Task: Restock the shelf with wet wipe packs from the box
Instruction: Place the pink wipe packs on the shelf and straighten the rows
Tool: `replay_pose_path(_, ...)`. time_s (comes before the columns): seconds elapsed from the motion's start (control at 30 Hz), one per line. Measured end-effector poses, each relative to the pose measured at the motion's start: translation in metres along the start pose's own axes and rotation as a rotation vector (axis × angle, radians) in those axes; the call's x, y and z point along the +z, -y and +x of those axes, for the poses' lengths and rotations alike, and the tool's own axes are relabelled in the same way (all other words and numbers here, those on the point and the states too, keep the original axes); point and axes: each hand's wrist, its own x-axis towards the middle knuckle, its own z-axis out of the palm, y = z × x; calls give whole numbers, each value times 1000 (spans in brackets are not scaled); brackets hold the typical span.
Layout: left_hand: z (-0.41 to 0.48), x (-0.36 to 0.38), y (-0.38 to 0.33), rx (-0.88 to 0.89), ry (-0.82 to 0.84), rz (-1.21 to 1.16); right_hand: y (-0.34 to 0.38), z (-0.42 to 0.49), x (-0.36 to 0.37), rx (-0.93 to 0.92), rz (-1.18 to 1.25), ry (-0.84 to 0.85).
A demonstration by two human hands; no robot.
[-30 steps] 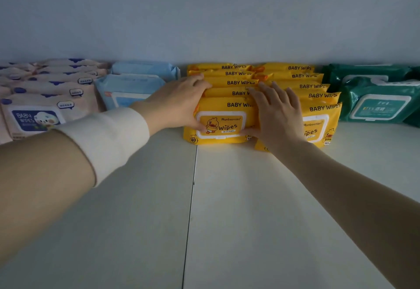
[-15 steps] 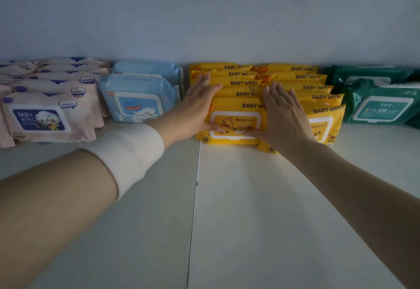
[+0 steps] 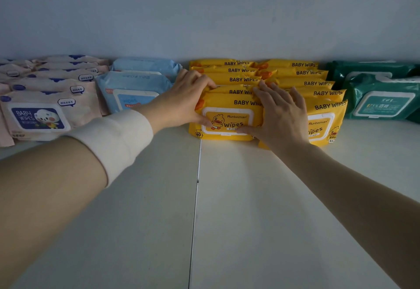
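Observation:
Two rows of yellow baby-wipe packs stand upright at the back of the white shelf (image 3: 250,209). My left hand (image 3: 186,101) grips the front pack of the left row (image 3: 229,127): fingers curl over its top edge and the thumb lies on its front face. Flat and with straight fingers, my right hand (image 3: 281,116) presses on the front pack of the right row (image 3: 322,125), while its thumb touches the left pack's lid. A white band wraps my left wrist. No box is in view.
Pink baby-wipe packs (image 3: 38,118) stand in rows at far left, light blue packs (image 3: 131,97) beside them, dark green packs (image 3: 381,104) at far right. A pale wall (image 3: 204,16) closes the back. A seam (image 3: 197,186) runs down the shelf.
My left hand's fingers, straight along the left row's side half a second ago, now curl over the front pack's top. My right hand has stayed flat on the packs.

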Motion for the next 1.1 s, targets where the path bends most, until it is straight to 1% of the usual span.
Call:
replay_pose_path(0.27, 6, 0, -6, 19, 39, 121, 0, 2, 6, 6, -52, -18)
replay_pose_path(0.4, 3, -2, -12, 21, 20, 255, 4, 5, 0, 6, -110, 74)
replay_pose_path(0.5, 1, -5, -20, 3, 40, 372, 8, 10, -9, -21, -201, 166)
replay_pose_path(0.57, -2, -8, -25, -6, 81, 435, 9, 8, -14, -44, -236, 179)
replay_pose_path(0.63, -6, -11, -29, -13, 118, 458, 7, 1, -16, -41, -197, 177)
replay_pose_path(0.77, -10, -16, -29, -52, 95, 409, 5, -5, -8, -38, -122, 134)
replay_pose_path(0.93, -4, -16, -20, -37, 31, 348, 2, -1, 10, -44, -96, 13)
replay_pose_path(1.1, -1, -14, -18, -30, 27, 313, 3, -3, 17, -6, -83, -60)
